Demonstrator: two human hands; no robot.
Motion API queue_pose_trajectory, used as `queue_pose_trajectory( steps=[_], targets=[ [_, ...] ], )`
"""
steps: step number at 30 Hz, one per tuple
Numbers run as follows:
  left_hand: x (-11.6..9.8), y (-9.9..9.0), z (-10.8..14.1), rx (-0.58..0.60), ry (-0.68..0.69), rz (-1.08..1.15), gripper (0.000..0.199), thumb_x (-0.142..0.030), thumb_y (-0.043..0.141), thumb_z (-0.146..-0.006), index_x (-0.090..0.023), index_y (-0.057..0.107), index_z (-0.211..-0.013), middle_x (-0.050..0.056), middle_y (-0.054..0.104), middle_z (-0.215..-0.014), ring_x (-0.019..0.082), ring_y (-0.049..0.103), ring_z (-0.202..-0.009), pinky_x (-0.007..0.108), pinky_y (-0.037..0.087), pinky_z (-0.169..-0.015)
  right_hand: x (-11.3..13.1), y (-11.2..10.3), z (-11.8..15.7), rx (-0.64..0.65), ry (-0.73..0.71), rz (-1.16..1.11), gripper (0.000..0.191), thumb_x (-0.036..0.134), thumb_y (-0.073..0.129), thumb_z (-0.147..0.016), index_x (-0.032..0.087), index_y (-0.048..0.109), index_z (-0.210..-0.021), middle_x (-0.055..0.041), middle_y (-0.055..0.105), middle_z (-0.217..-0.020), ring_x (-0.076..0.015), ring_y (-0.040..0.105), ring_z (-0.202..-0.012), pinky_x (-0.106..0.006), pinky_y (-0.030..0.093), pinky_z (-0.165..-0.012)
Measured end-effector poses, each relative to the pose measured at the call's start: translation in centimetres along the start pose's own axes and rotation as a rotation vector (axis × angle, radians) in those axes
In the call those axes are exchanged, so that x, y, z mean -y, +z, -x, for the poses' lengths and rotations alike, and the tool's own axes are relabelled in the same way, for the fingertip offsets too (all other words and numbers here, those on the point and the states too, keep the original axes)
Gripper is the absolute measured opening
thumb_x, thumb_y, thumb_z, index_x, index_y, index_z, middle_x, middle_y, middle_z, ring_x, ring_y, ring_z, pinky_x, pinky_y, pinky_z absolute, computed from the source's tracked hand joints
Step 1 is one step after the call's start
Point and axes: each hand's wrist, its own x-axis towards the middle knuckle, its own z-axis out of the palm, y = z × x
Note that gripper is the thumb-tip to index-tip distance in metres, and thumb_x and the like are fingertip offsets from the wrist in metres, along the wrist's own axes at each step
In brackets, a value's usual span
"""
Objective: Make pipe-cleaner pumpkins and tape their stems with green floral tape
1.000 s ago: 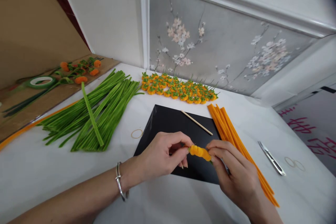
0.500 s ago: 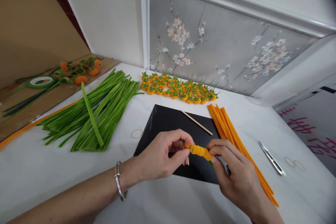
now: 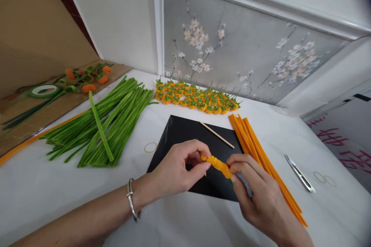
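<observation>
Between my two hands is a coiled orange pipe cleaner (image 3: 219, 165), held slanting down to the right above a black mat (image 3: 185, 135). My left hand (image 3: 182, 168) pinches its upper left end between thumb and fingers. At the lower right end, my right hand (image 3: 257, 189) grips it with thumb and fingertips. A bit of green shows by the right thumb; the rest of it is hidden by the hand. A thin wooden stick (image 3: 216, 134) lies on the mat beyond my hands.
Green pipe cleaners (image 3: 107, 123) lie heaped at left, orange pipe cleaners (image 3: 261, 154) at right. Small orange pumpkin shapes (image 3: 197, 96) with green tops line the wall. A cutter (image 3: 299, 173) and rubber bands (image 3: 324, 178) lie far right. Green tape (image 3: 45, 90) rests on brown board.
The left fingertips have shifted slightly left and up on the orange coil, and more of its ridged turns show. Both hands keep their hold. Other things stay in place.
</observation>
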Motion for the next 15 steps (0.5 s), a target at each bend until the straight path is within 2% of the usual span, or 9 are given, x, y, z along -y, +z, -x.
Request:
queue_pose_trajectory(
  steps=[3,6,8,12,15],
  targets=[
    [-0.01,0.04,-0.09,-0.013,0.083,-0.063,0.007,-0.012,0.054,-0.081,-0.015,0.057,-0.086,0.004,0.059,-0.091,0.008,0.053,-0.064,0.020,0.047,-0.057,0.13,0.11,-0.08,0.015,-0.018,-0.001,0.015,0.006,0.044,-0.089,0.018,0.050,-0.095,-0.0087,0.051,-0.102,-0.0152,0.056,-0.091,-0.027,0.046,-0.081],
    [0.01,0.12,-0.12,-0.018,0.094,-0.064,0.008,-0.011,0.054,-0.080,-0.014,0.059,-0.086,0.005,0.058,-0.092,0.008,0.053,-0.064,0.020,0.046,-0.055,0.07,0.39,-0.09,0.025,-0.029,-0.008,0.016,0.005,0.043,-0.089,0.017,0.050,-0.096,-0.0091,0.051,-0.102,-0.0159,0.056,-0.092,-0.028,0.046,-0.082],
    [-0.06,0.10,-0.10,0.009,0.036,-0.001,0.006,-0.013,0.055,-0.081,-0.014,0.058,-0.087,0.005,0.059,-0.090,0.008,0.054,-0.063,0.020,0.046,-0.055,-0.09,0.53,-0.08,0.023,-0.025,-0.021,0.016,0.006,0.043,-0.089,0.018,0.050,-0.096,-0.0090,0.052,-0.102,-0.0159,0.056,-0.093,-0.028,0.046,-0.082],
    [-0.34,-0.13,-0.12,0.145,-0.143,0.291,0.011,-0.019,0.056,-0.085,-0.015,0.055,-0.095,0.001,0.062,-0.073,0.009,0.058,-0.063,0.020,0.049,-0.061,-0.53,0.32,-0.04,-0.004,0.049,-0.046,0.013,0.008,0.045,-0.089,0.019,0.052,-0.091,-0.0076,0.053,-0.101,-0.0152,0.057,-0.090,-0.026,0.046,-0.078],
    [-0.42,-0.21,-0.24,0.161,-0.208,0.428,0.011,-0.018,0.054,-0.087,-0.015,0.054,-0.097,0.000,0.064,-0.066,0.008,0.059,-0.060,0.020,0.051,-0.061,-0.72,-0.02,0.00,-0.031,0.103,-0.063,0.010,0.011,0.048,-0.088,0.020,0.052,-0.088,-0.0063,0.055,-0.099,-0.0150,0.057,-0.089,-0.026,0.046,-0.076]
  ],
)
